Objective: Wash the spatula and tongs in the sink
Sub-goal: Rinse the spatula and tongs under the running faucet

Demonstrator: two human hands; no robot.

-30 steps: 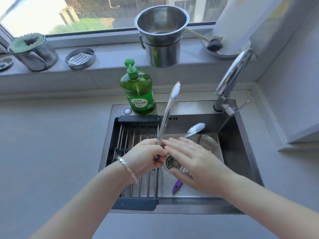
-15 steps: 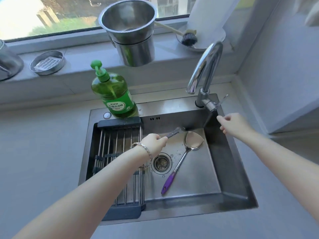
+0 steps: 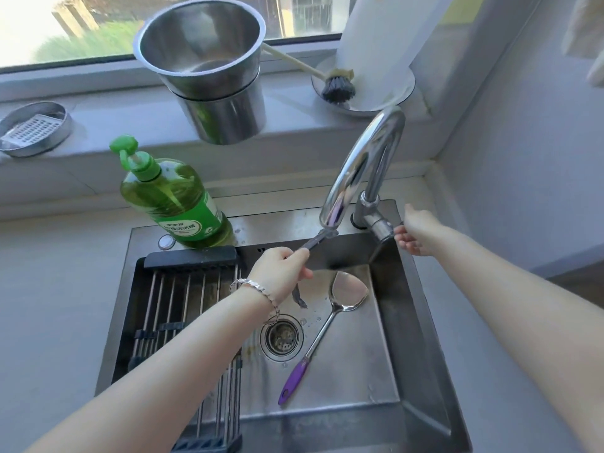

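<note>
The left hand (image 3: 282, 273) is closed around the tongs (image 3: 318, 239), fingers clamped on the arms, and the tips now point up to the faucet spout (image 3: 333, 210); half a sec ago the tongs were lower and flatter over the basin, so they have been raised under the outlet. The right hand (image 3: 416, 232) has also moved: before it was in the air near the tap, now its fingers (image 3: 403, 238) are loosely curled and seem to touch the faucet lever (image 3: 380, 228), approx. at its end; whether they really grip it I cannot tell. No water is visible yet. The spatula (image 3: 330, 318) lies in the sink (image 3: 421, 338), blade toward the back wall, purple handle toward the front, just beside the drain (image 3: 281, 336); nobody touches it.

I judge that rinsing of the tongs is about to start; the spatula is not yet washed. The green dish soap bottle (image 3: 173, 197) stands at the back rim, near the drying rack (image 3: 183, 289).
</note>
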